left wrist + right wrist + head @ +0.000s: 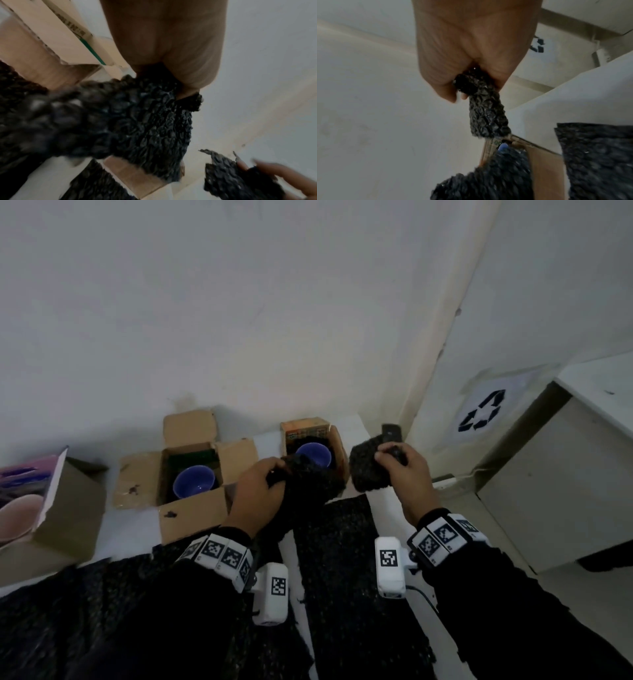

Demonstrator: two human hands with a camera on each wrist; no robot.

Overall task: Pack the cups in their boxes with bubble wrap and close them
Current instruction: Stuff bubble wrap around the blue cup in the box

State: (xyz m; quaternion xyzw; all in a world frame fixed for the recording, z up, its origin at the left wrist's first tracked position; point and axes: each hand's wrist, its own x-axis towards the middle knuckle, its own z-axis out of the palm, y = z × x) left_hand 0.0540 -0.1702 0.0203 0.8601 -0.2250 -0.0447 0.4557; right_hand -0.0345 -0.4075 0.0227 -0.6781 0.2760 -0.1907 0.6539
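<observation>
A person's left hand (255, 491) gripped a bunched strip of black bubble wrap (310, 484) at the near edge of an open cardboard box (339, 453), fingers curled round the wrap, as seen from the head camera. A blue cup (313, 455) stood upright inside that box, its rim partly hidden by the wrap. The right hand (402, 474), raised just to the right of the box, pinched a smaller torn piece of bubble wrap (368, 470) between curled fingers and thumb; the two pieces were apart.

To the left, a second open box (191, 498) with its flaps spread held another blue cup (193, 481), also upright and uncovered. Farther left, a third box (73, 508) lay tilted, with a pale pink cup (17, 518) showing at its mouth. All three boxes sat on a white table (308, 563) against a white wall. Long sheets of black bubble wrap (337, 546) lay flat on the table nearer the person, between the forearms.

A white cabinet (548, 484) stood to the right, and a recycling sign (483, 412) was fixed low on the wall beside it.

The left wrist camera showed the wrap (145, 121) trailing from the closed palm; the right wrist camera showed the small piece (484, 116) hanging from the fist above the box.
</observation>
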